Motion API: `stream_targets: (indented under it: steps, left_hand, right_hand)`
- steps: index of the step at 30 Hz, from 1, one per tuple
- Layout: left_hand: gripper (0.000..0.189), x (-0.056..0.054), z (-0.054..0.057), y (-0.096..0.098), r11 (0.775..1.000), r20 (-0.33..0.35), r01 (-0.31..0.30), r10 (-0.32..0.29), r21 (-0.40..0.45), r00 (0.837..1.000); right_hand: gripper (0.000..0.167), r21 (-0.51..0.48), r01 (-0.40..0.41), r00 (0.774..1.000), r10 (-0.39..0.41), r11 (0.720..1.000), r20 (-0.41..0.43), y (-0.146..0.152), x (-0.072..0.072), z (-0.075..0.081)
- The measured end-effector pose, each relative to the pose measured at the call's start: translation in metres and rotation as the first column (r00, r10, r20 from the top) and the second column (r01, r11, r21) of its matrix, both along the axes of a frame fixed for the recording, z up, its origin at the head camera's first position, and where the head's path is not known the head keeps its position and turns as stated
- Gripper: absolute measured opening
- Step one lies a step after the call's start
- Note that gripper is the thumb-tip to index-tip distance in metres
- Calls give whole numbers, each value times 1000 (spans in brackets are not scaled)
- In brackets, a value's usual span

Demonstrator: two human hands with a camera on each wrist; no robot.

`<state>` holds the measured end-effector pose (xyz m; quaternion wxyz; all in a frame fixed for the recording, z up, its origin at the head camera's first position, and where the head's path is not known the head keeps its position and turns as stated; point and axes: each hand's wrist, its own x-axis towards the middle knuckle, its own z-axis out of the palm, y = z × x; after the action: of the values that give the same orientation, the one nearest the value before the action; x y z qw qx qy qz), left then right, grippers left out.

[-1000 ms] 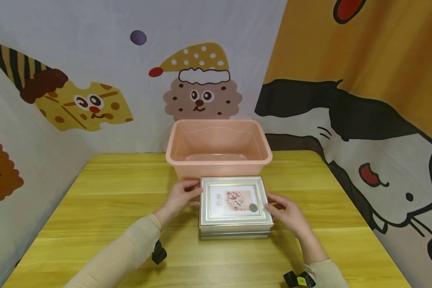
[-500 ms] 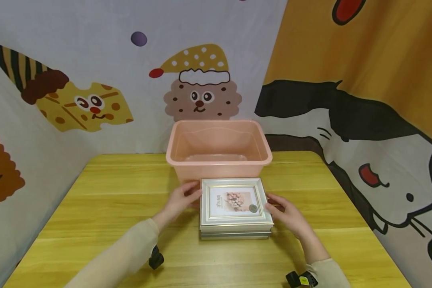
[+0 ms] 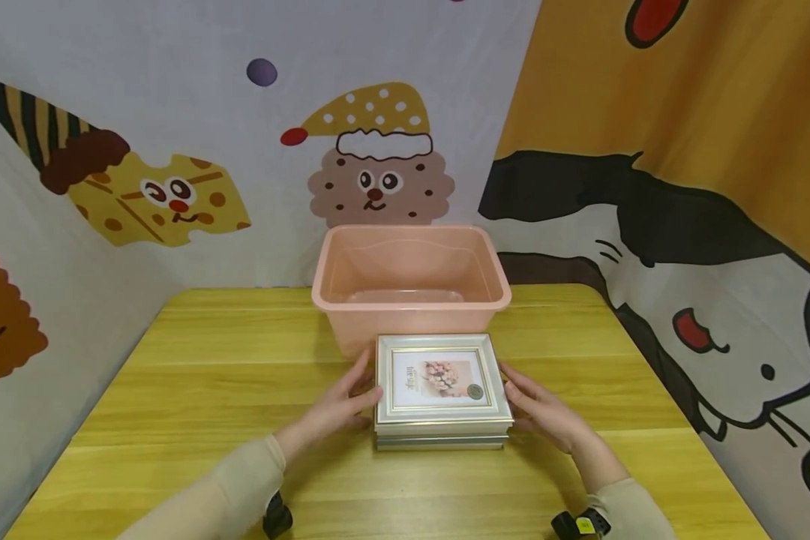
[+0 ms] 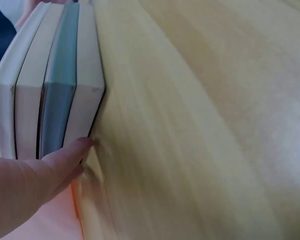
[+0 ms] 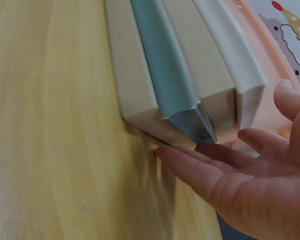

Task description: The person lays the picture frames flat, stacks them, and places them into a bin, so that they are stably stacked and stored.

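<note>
Picture frames (image 3: 443, 381) lie flat in a stack on the table, the top one silvery white with gold lines and a pink flower print. My left hand (image 3: 332, 409) is at the stack's left side, its thumb by the top frame's edge. In the left wrist view, fingers (image 4: 72, 155) reach down beside the lowest frame. On the opposite side, my right hand (image 3: 548, 414) has its fingers extended along the stack. The right wrist view shows those fingertips (image 5: 172, 152) at the sides of the frames, one of which is blue-grey (image 5: 165, 60). Neither hand grips the stack.
Directly behind the stack stands a pink plastic bin (image 3: 412, 307) with nothing visible inside. Both are on a yellow wood-grain table (image 3: 229, 360). A cartoon-printed cloth (image 3: 196, 90) hangs behind and along the sides.
Both hands have slid toward me along the sides of the stack, and their fingers have spread lower. The frames and bin stay in place.
</note>
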<state>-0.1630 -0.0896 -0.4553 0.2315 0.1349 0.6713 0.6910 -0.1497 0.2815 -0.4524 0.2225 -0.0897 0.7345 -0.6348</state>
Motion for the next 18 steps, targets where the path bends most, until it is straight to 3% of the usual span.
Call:
stream_targets:
  steps: [6,10,18]
  left_hand:
    - [87,5,-8,5,992,-20,82,-80,97,997]
    - [88,5,-11,6,989,-7,84,-84,124,996]
    - [86,4,-9,6,994,-24,79,-77,80,997]
  right_hand:
    - [68,-15,-27,1000,26,1000,-11,-3,2,-4]
    - [66,-64,-52,999,52,997,-13,-5,4,-8]
    - [66,-67,14,999,-11,998,44,-11,7,-10]
